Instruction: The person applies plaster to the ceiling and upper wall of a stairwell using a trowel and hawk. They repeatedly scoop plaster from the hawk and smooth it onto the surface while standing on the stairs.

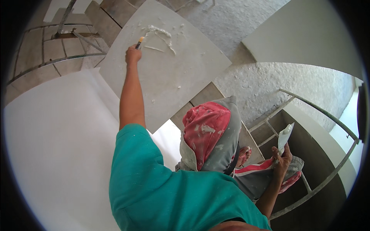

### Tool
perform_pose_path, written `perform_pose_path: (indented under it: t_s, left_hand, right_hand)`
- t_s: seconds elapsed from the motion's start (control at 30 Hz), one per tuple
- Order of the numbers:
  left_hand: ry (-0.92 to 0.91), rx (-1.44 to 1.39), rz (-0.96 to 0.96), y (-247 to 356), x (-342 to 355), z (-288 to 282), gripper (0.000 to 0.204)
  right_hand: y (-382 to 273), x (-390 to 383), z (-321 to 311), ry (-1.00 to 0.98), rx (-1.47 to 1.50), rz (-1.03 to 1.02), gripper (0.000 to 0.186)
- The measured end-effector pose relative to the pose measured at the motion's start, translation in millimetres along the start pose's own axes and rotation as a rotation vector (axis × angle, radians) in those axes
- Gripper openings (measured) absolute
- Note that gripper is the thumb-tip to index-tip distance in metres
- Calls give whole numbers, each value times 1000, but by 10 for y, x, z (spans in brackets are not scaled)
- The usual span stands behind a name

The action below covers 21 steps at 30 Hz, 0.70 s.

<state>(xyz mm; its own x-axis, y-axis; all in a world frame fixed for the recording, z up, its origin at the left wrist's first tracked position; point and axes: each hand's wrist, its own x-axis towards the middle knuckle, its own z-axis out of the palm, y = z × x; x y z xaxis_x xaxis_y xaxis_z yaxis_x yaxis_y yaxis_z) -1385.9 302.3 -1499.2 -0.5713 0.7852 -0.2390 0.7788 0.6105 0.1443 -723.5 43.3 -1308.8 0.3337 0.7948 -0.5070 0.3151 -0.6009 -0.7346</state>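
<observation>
We hold our two hands well apart. The left hand (133,54) reaches out to 11 o'clock, its fingers closed around a small tool (139,43), black with a yellow end; whether it touches the board beneath, we cannot tell. The grey board (177,77) lies tilted in the view, from the middle up toward 11 o'clock. Just to the tool's 2 o'clock, white paste (165,34) forms a curved ridge on the board, with small lumps scattered around it. Our right hand (283,158), toward 4 o'clock, grips a spatula (284,136), blade up and paste on its face. This hand is beside our trousers (208,134), red and grey with white smears. A metal frame (335,120) curves past at 3 o'clock; a white wall (58,142) fills 8 to 9 o'clock.
</observation>
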Motion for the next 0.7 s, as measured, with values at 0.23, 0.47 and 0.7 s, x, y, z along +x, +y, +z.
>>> perform_pose_path:
  t_s: [0.23,0.47,0.7]
  left_hand:
    - [-231,-79,210,406,-752,36,34]
    - [-98,-1348,-149,14,-1055,-112,29]
    - [147,-1829,-146,91,-1381,-412,63]
  right_hand:
    - [-477,137,34,-19,-120,97,47]
    - [-905,996,543,-242,-344,-299,44]
    - [-1339,1660,2171,-497,-414,-600,57]
